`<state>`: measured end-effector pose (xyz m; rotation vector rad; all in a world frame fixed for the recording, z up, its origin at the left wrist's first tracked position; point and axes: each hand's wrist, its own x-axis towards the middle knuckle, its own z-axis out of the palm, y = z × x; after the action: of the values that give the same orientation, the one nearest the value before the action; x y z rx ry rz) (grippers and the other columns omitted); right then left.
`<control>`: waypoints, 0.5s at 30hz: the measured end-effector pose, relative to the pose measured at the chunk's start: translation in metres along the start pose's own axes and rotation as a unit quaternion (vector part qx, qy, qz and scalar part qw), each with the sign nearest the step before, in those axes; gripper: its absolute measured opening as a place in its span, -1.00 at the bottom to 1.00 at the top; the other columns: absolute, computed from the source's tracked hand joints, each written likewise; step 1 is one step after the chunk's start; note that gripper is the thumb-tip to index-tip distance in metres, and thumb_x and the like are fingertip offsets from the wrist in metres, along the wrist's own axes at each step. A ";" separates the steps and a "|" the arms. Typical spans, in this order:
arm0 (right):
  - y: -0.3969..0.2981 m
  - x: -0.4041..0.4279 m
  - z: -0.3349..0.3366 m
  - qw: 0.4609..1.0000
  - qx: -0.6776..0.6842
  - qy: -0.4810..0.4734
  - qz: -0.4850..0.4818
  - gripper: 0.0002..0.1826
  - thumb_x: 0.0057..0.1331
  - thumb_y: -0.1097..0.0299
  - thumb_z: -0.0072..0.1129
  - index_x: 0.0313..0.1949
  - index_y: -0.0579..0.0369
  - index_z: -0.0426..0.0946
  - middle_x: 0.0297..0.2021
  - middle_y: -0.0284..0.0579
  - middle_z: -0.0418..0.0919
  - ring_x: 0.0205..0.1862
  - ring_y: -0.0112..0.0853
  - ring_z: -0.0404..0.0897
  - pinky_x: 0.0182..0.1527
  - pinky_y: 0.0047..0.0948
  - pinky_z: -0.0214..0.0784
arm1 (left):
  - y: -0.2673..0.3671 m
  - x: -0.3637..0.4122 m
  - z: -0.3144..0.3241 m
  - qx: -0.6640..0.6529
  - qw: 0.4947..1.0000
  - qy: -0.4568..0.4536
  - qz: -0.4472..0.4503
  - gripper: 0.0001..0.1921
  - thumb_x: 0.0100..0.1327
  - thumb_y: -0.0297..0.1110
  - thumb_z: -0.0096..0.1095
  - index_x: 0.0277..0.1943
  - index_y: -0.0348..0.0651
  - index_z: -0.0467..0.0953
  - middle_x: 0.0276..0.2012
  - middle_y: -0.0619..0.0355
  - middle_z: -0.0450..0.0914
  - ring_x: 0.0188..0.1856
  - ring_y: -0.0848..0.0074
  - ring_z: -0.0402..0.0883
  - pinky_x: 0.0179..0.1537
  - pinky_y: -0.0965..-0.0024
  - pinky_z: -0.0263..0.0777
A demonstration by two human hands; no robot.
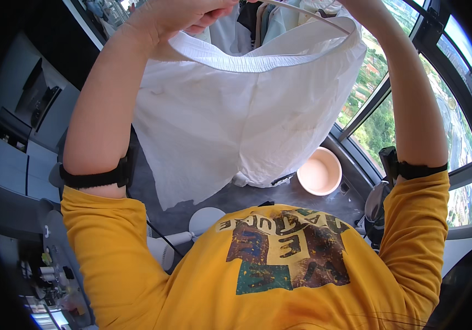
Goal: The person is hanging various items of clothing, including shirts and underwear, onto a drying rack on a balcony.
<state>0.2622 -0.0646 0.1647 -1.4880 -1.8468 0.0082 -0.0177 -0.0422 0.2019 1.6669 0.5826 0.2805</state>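
Note:
A pair of white cloth shorts or trousers (pixel 203 119) hangs in front of me, its gathered elastic waistband (pixel 256 64) spread wide. A thin white clothes hanger (pixel 302 12) slants down into the right end of the waistband. At the upper edge my left hand (pixel 199 16) has its fingers curled, with the fingertips against the hanger's upper end. The frame's edge cuts off part of this grip. My right hand is beyond the top edge; only its forearm shows, beside the waistband's right end.
More garments (pixel 260 24) hang behind the white cloth. On the grey floor stands a pale pink basin (pixel 319 171), near framed windows (pixel 368 123) on the right. A white pedestal fan (pixel 178 241) is low at left. Cabinets (pixel 9 165) line the far left.

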 end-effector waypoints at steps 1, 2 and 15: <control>-0.014 0.006 0.007 0.995 0.045 0.033 -0.079 -0.56 0.31 0.01 0.01 -0.18 0.17 0.61 -0.35 -0.12 0.64 -0.22 -0.33 0.59 -0.09 -0.35 0.39 | -0.005 0.000 -0.003 -0.005 1.000 0.018 -0.011 -0.87 0.30 -0.51 0.02 -0.19 -0.23 0.54 -0.51 0.17 0.50 -0.60 0.56 0.43 -0.54 0.55 0.31; -0.030 0.005 0.019 0.981 0.013 0.011 -0.192 -0.61 0.32 0.09 0.02 -0.21 0.20 0.59 -0.36 -0.08 0.63 -0.24 -0.29 0.59 -0.12 -0.34 0.38 | -0.011 0.001 -0.007 0.067 0.992 0.105 0.038 -0.86 0.32 -0.48 0.01 -0.18 -0.24 0.54 -0.55 0.19 0.48 -0.68 0.62 0.34 -0.62 0.60 0.22; -0.026 0.037 0.006 0.974 -0.076 0.049 -0.209 -0.77 0.28 0.29 0.08 -0.28 0.22 0.57 -0.45 0.05 0.57 -0.40 -0.18 0.54 -0.29 -0.30 0.33 | -0.049 -0.058 -0.053 0.367 0.880 0.299 0.045 -0.67 0.19 -0.09 0.27 -0.16 -0.18 0.56 -0.36 0.22 0.58 -0.35 0.61 0.53 -0.31 0.54 0.42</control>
<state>0.2360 -0.0394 0.1919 -1.1456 -2.0816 -0.4101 -0.1035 -0.0229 0.1722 2.3552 1.1808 0.7247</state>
